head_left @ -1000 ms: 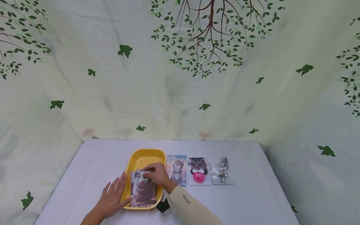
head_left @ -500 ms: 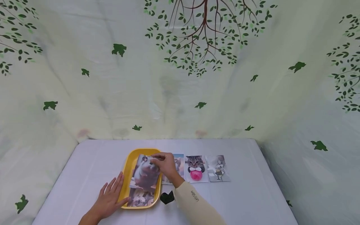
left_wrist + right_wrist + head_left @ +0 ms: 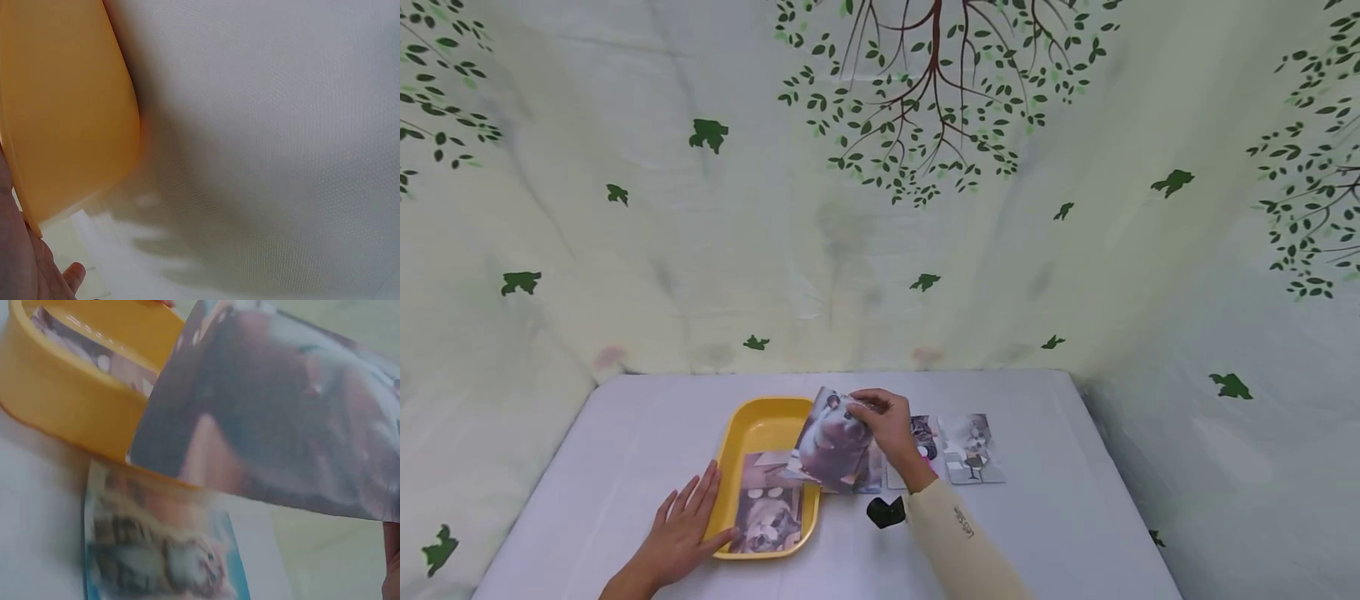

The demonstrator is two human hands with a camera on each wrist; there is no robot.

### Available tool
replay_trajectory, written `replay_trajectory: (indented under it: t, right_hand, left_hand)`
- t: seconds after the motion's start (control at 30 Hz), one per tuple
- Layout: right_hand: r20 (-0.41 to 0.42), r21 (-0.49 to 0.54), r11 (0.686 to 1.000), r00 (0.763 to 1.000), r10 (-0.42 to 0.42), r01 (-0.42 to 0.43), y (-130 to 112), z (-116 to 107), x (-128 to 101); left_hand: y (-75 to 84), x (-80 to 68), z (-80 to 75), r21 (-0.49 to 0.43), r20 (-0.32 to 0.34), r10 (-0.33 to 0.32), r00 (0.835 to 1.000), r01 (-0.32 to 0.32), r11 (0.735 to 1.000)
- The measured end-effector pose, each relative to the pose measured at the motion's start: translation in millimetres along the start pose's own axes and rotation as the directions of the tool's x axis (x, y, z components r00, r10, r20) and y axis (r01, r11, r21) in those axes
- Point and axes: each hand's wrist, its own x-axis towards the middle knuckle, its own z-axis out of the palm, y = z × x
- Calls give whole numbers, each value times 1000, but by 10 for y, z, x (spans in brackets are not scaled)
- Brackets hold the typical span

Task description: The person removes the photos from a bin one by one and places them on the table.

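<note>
One hamster photo (image 3: 833, 435) now lifted clear of the tray (image 3: 752, 427).

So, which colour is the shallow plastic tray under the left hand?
The shallow plastic tray is yellow, clearest in the head view; the left hand rests on its edge.

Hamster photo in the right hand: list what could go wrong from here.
1. The right hand pinches the hamster photo only at its top edge, so it may slip or bend in that grip.
2. It hangs over the kitten photo on the table; setting it down here might cover or shift that one.
3. The left hand merely rests against the tray, which could slide.
</note>
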Motion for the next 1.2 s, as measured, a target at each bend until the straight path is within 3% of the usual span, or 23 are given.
replay_trajectory:
  t: [0.27,0.47,0.6,0.8,1.03,1.2]
  right_hand:
    - [-54,-36,993,993,108,-111,-132,-643,-132]
    - [-94,-137,974,981,168,-180,117,-1226,-117]
    - [-122,-270,935,971,204,-230,181,-1649,-80]
    - [-157,-380,874,952,262,-303,157,-2264,-14]
    - [-216,-475,804,933,288,-358,146,-2826,27]
    - [-213,-520,750,912,351,-410,251,-3006,-21]
  left_hand:
    - [12,16,-6,-9,42,-24,999,24,1000]
    - [6,32,-4,-22,59,-26,998,28,999]
    - [-6,25,34,-8,24,2,1000,-2,1000]
    - [-43,18,89,24,-61,46,997,-44,999]
    - [5,35,29,6,19,-11,1000,11,1000]
    - [1,18,34,21,1,6,1000,-6,1000]
